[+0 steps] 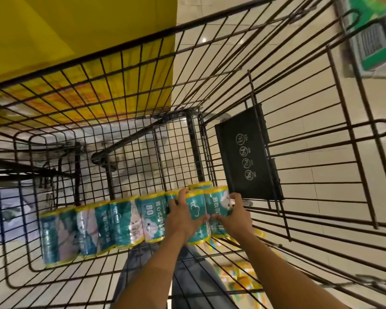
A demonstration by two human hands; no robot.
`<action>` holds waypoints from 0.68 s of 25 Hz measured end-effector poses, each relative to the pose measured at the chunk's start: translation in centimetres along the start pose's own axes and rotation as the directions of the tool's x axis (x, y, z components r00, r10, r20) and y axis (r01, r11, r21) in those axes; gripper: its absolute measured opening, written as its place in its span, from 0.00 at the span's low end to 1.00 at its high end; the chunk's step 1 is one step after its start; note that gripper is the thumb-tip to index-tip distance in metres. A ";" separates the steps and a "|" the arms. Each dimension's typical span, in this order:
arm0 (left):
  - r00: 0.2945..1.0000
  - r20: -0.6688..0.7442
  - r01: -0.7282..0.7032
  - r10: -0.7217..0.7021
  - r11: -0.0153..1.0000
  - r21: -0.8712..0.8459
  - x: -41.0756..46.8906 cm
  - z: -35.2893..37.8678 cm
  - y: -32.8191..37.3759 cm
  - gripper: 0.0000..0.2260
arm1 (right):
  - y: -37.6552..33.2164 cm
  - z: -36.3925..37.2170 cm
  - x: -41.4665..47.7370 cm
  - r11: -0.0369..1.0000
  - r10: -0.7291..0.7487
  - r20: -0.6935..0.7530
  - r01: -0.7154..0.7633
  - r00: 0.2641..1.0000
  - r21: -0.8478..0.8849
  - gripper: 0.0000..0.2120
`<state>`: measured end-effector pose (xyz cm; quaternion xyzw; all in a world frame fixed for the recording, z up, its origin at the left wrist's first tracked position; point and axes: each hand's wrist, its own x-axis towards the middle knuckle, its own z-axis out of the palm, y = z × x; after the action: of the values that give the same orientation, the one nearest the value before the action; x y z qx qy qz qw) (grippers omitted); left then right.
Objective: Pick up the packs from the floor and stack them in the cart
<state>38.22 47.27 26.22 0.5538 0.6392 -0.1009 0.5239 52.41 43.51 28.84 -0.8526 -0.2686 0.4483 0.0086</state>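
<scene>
The left hand [183, 219] clasps one pack [195, 207]; the right hand [233, 216] clasps the next pack [218, 200]. Both end the row [125, 219] at the cart's [194, 141] right corner.

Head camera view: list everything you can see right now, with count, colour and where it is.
packs: about eight showing, teal and white with yellow ends, in a row inside the cart
cart: one, dark wire, fills the view
flap: one, black with white icons, on the cart's right-hand panel
yellow surface: one, outside the cart, upper left
floor: pale tiles, seen through the wires
yellow goods: blurred, count unclear, below the cart at bottom right
jeans: blue, seen through the cart, bottom centre
left hand: grips a pack near the row's right end
right hand: grips the pack at the right end
</scene>
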 end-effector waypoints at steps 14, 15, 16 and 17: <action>0.893 -0.277 -0.157 0.355 0.822 0.547 -6.6 -18.3 9.8 0.35 | -12.9 -11.3 -6.3 0.800 -0.537 -0.119 0.460 0.835 -0.385 0.40; 0.874 -0.288 -0.186 0.391 0.817 0.546 -7.3 -19.8 10.9 0.35 | -13.9 -12.3 -7.1 0.782 -0.571 -0.153 0.478 0.806 -0.399 0.39; 0.850 -0.301 -0.213 0.433 0.804 0.555 -8.0 -21.2 12.0 0.35 | -14.8 -13.4 -8.0 0.761 -0.603 -0.190 0.488 0.775 -0.427 0.39; 0.819 -0.311 -0.236 0.482 0.777 0.583 -8.6 -22.5 13.2 0.35 | -15.5 -14.4 -9.0 0.740 -0.634 -0.233 0.489 0.738 -0.462 0.38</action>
<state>34.99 62.83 48.57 0.7964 0.5683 -0.0360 0.2039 52.48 55.83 48.23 -0.7830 -0.5903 0.1926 0.0362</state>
